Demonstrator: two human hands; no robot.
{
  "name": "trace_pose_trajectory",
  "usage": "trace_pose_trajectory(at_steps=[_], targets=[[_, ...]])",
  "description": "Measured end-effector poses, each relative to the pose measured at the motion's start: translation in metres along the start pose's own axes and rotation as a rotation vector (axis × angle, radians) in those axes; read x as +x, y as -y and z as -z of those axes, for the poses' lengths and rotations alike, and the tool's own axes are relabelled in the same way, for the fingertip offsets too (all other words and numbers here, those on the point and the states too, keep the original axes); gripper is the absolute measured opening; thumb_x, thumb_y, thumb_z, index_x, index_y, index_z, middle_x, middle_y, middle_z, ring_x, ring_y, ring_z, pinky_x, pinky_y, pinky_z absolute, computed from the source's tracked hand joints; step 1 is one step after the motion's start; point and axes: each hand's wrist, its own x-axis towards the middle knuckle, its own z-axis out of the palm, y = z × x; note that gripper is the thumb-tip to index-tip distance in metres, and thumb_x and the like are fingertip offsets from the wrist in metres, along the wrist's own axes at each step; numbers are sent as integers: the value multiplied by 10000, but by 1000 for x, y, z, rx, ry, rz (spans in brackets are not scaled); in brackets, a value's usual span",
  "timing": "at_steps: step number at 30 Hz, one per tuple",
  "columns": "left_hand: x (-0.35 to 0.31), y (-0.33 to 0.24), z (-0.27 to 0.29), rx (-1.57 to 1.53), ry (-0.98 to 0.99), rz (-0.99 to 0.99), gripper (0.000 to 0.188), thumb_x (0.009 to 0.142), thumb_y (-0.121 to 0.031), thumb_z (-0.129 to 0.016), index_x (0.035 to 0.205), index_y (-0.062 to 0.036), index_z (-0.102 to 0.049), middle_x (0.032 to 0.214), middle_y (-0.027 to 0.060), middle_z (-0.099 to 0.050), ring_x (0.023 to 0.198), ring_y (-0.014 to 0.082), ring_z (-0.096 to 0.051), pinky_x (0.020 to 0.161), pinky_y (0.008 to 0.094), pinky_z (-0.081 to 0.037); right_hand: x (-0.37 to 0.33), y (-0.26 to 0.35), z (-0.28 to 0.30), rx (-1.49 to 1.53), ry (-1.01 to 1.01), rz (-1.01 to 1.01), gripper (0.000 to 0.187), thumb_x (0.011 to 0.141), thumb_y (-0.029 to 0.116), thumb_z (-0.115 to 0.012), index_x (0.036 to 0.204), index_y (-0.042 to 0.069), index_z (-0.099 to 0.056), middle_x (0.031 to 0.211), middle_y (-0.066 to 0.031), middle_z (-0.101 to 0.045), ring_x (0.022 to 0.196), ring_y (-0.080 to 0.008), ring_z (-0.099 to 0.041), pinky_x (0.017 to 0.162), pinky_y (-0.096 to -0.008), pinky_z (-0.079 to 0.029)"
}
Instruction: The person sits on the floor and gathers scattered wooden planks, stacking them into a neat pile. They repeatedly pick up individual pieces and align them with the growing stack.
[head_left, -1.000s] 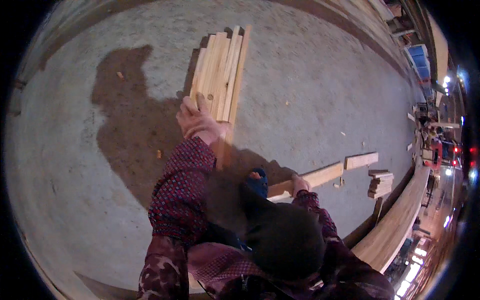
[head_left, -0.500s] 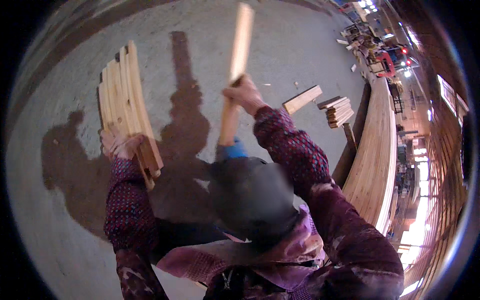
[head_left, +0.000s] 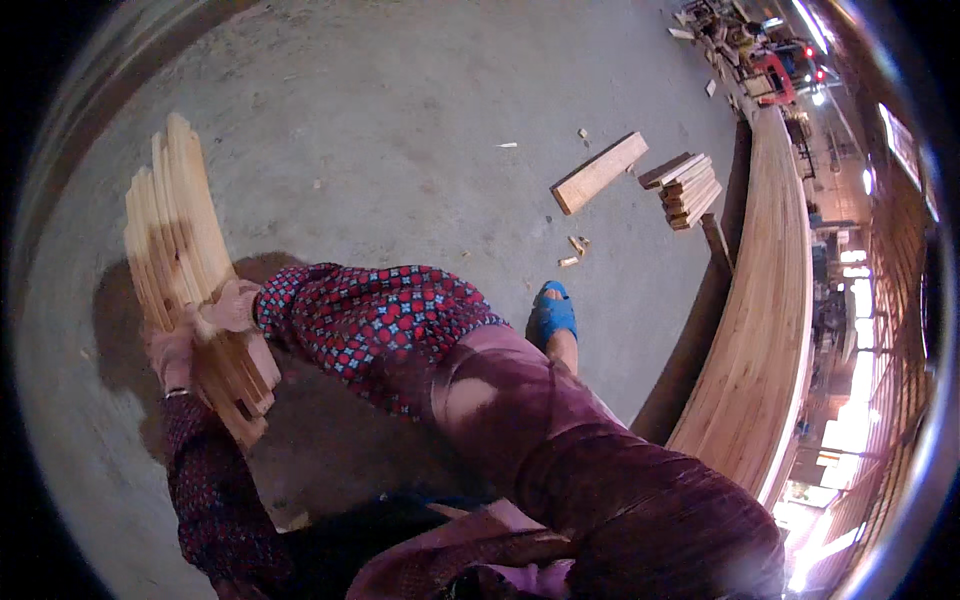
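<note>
A bundle of pale wooden slats (head_left: 185, 230), standing on edge side by side with uneven ends, lies at the left. My left hand (head_left: 172, 358) grips the bundle from its left side, near the lower half. Across from it, my right hand (head_left: 232, 306) is closed over the right-hand slats, its fingertips close to those of the left. Part of the slats is hidden under both hands, and the right fingers are only partly visible.
A loose board (head_left: 600, 172) lies on the concrete floor, with a small stack of short slats (head_left: 688, 190) to its right. Wood scraps (head_left: 574, 252) are scattered nearby. Long planks (head_left: 755, 300) form a raised pile along the right. A blue slipper (head_left: 553, 315) shows on my foot.
My right hand has swung left with the slat it was holding upright and now rests on the bundle. The bundle and my left hand have shifted left and lower in view.
</note>
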Motion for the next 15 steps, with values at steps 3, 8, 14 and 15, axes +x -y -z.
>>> trace_pose_trajectory(at_steps=[3, 8, 14, 15], targets=[[-8, -33, 8, -600, 216, 167, 633, 839, -307, -834, 1277, 60, -561, 1181, 170, -661, 1006, 260, -655, 832, 368, -547, -1, -24, 6, 53, 10, -31, 720, 798, 400, -747, 1346, -25, -551, 1268, -202, -643, 1159, -332, -626, 987, -425, -502], [-53, -95, -10, -615, 198, 215, 614, 830, -276, -850, 1244, 82, -571, 1131, 154, -682, 919, 226, -665, 770, 347, -554, -17, -57, 46, 202, -67, -101, 748, 766, 386, -779, 1343, -24, -536, 1242, -215, -648, 1178, -343, -625, 999, -433, -498], [-127, -188, -56, -657, 106, 54, 585, 824, -247, -852, 1189, 90, -544, 1061, 156, -682, 881, 227, -668, 715, 361, -562, -98, -138, 144, 360, -66, -17, 843, 737, 426, -813, 1386, 2, -484, 1259, -235, -634, 1232, -363, -604, 1037, -434, -485], [-150, -238, -47, -617, 223, 247, 571, 814, -213, -859, 1182, 77, -531, 1044, 148, -683, 890, 227, -669, 736, 359, -565, -119, -157, 156, 340, -63, -111, 835, 745, 441, -808, 1385, 13, -483, 1262, -235, -631, 1225, -364, -606, 1030, -432, -489]])
